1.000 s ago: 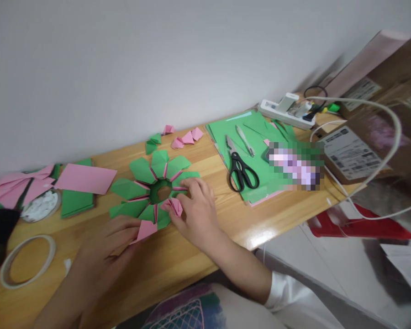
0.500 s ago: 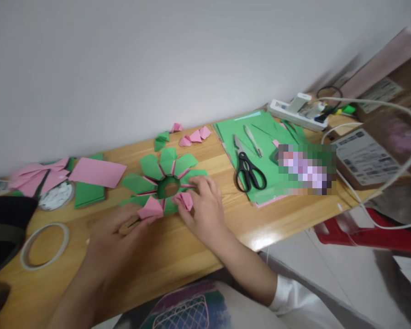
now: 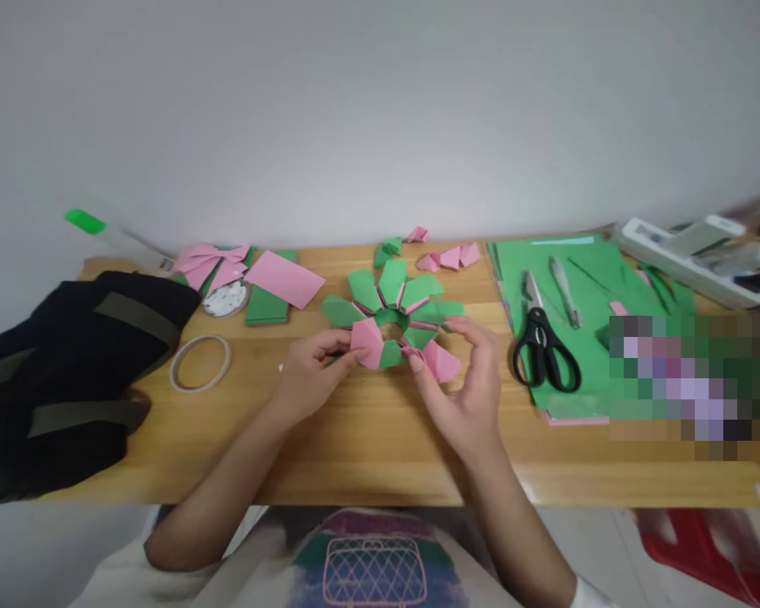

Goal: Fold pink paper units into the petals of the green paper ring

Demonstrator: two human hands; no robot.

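Note:
A ring of folded green paper petals [image 3: 393, 283] with pink edges lies on the wooden table, a round hole at its middle. At its near left side, my left hand [image 3: 313, 376] pinches a pink folded paper piece [image 3: 367, 342] between thumb and fingers. My right hand [image 3: 469, 393] is curled at the near right side. Its thumb presses on a second pink folded paper piece [image 3: 443, 363], while its index fingertip reaches a green petal. Part of the ring's near side is hidden behind the pink pieces.
Behind the ring lie small pink folded pieces [image 3: 449, 257] and a green one [image 3: 388, 252]. Black-handled scissors [image 3: 546, 350] and a cutter [image 3: 566, 291] rest on green sheets [image 3: 513, 270] at right. Leftward are a tape roll [image 3: 176, 371], pink paper [image 3: 285, 279] and a black bag [image 3: 82, 371].
The camera view has swung left and levelled, bringing the black bag into fuller view. My right hand's fingers have spread wider around the near right pink piece.

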